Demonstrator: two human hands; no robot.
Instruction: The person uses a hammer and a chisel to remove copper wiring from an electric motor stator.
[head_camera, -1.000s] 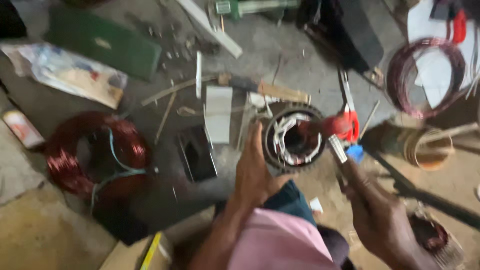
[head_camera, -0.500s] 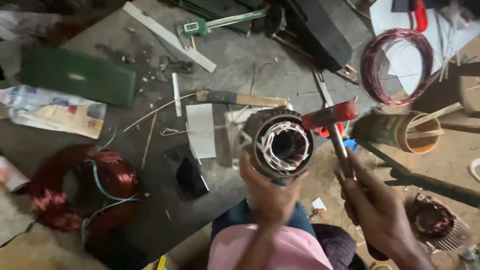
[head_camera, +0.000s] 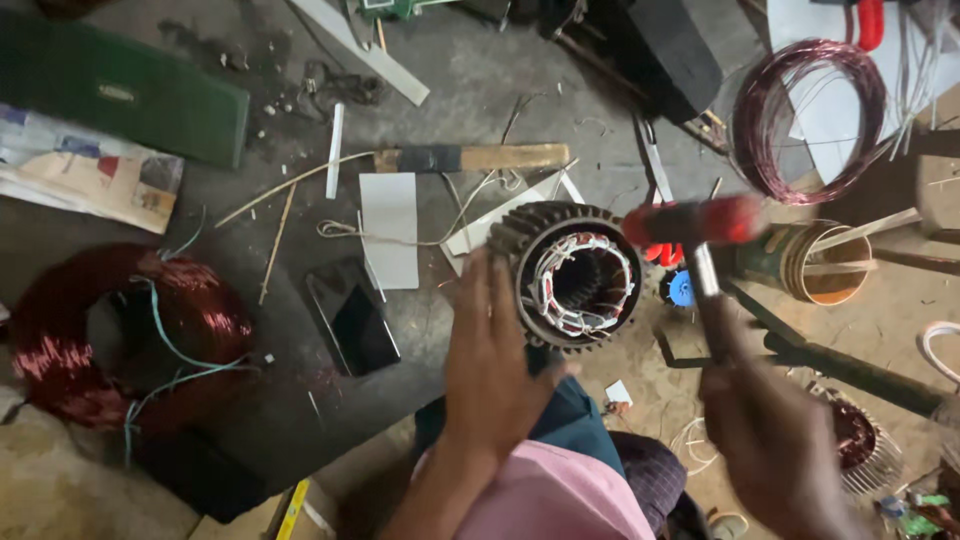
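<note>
1. The round, ribbed grey metal motor stator (head_camera: 577, 277) looks dull and rough outside; its inner windings are glossy copper wire with white sleeving.
2. The hammer with a red head (head_camera: 693, 222) has a smooth, slightly shiny head and a bright metal shaft.
3. The thick coil of reddish enamelled copper wire (head_camera: 120, 335) gleams.
4. The flat black phone (head_camera: 352, 316) has glossy glass.
5. The wooden-handled tool (head_camera: 470, 157) is matt, bare wood.
6. The grey concrete floor (head_camera: 470, 80) is rough and dusty.

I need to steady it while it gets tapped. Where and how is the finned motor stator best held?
Grip the motor stator by its finned outer shell on the left side, as the left hand does. The open bore with its windings faces up, and the red-headed hammer in the right hand hangs over the right rim.
</note>
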